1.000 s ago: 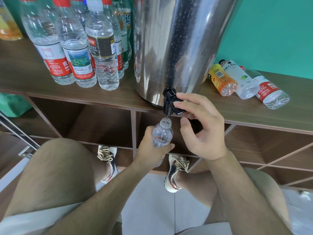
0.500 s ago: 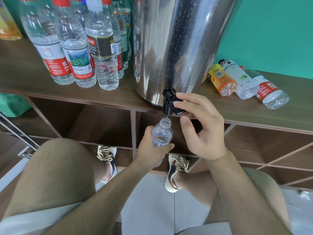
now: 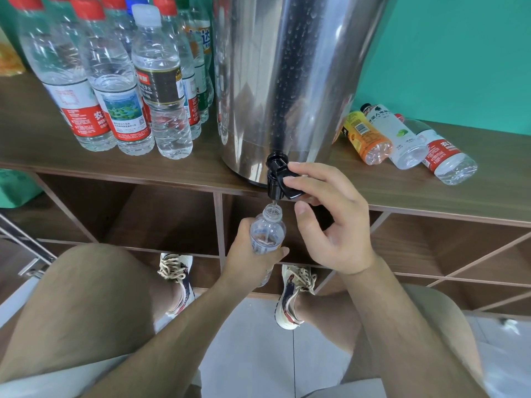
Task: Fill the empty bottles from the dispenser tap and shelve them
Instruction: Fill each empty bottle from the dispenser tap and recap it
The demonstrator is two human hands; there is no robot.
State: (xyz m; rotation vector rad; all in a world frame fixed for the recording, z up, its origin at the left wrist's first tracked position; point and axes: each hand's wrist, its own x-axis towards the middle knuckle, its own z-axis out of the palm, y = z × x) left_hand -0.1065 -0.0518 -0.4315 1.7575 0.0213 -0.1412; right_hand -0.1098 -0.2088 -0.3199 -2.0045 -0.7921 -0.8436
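While a thin stream runs from the black tap [image 3: 276, 176] at the table's [image 3: 201, 166] front edge, the left grip [image 3: 248, 255] wraps round the small clear bottle [image 3: 268, 232], held neck up just under the spout, in front of the open shelves [image 3: 161, 214]. The right grip [image 3: 333, 225] curls its fingers over the tap's lever, thumb free below. The steel dispenser [image 3: 287, 81] stands behind. Capped bottles [image 3: 115, 96] crowd the table's left end, their labels showing "农" and "净水". Three lying bottles [image 3: 402, 139] rest toward its right end.
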